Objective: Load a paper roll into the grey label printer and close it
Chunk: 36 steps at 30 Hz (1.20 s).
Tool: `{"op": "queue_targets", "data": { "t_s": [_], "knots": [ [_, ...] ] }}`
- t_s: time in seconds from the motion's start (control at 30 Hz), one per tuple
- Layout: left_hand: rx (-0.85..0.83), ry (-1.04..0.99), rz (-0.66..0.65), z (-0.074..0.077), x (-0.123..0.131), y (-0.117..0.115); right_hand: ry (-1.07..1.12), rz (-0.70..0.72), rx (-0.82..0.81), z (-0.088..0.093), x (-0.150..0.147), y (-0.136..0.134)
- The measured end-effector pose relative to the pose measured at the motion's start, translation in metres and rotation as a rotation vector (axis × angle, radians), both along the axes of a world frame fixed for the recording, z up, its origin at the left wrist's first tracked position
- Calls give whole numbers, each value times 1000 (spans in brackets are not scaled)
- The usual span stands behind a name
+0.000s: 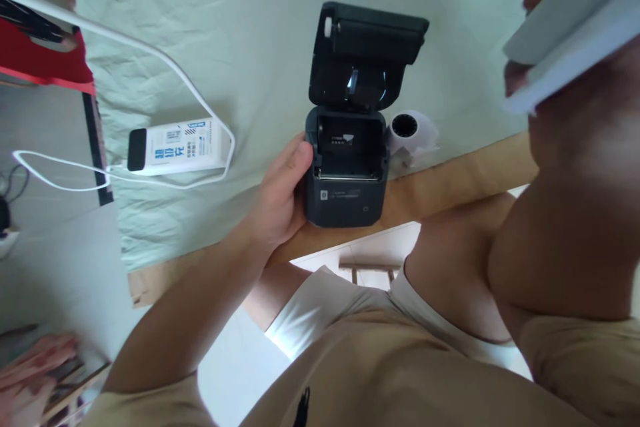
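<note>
My left hand (287, 190) grips the left side of a small dark label printer (345, 203), thumb along its edge. The printer's lid (367, 53) stands wide open, and the compartment inside shows no roll. Touching or close to its right side is a white label roll (415, 130) with a dark core and a loose end. At the upper right, my right hand (590, 93) is closed around a white and grey box-like thing (575, 27), blurred and cut off by the frame edge. Its fingertips show on the far side; what the thing is cannot be made out.
A white power bank (187, 147) with blue print and a black end lies on the pale green cloth (240, 33). Its white cable (145, 47) loops across the left side. The table's wooden edge (460, 167) runs in front of my lap. A red object (50, 60) sits at the left.
</note>
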<state>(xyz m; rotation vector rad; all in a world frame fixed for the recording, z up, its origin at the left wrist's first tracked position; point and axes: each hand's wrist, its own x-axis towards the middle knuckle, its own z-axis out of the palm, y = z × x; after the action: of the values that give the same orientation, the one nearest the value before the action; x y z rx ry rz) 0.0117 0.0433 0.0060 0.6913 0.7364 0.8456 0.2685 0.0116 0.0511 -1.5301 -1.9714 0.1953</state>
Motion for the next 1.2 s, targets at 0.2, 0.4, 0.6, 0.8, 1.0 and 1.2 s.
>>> {"op": "queue_targets", "data": {
  "t_s": [0.2,0.4,0.6,0.8,1.0,1.2],
  "knots": [
    [-1,78,0,-2,-2,0,138,-291,-63,-39,7,15],
    [14,132,32,-6,-2,0,-25,-339,-99,-43,15,18],
    [10,169,45,-4,-2,0,-45,-231,198,-25,-6,-7],
    [28,146,15,-4,-2,0,-134,-112,144,-37,-39,-13],
    [35,158,12,-5,-3,1,-74,-67,71,-62,-30,5],
    [18,119,-2,-4,-1,0,273,-182,205,-50,-34,-4]
  ]
}}
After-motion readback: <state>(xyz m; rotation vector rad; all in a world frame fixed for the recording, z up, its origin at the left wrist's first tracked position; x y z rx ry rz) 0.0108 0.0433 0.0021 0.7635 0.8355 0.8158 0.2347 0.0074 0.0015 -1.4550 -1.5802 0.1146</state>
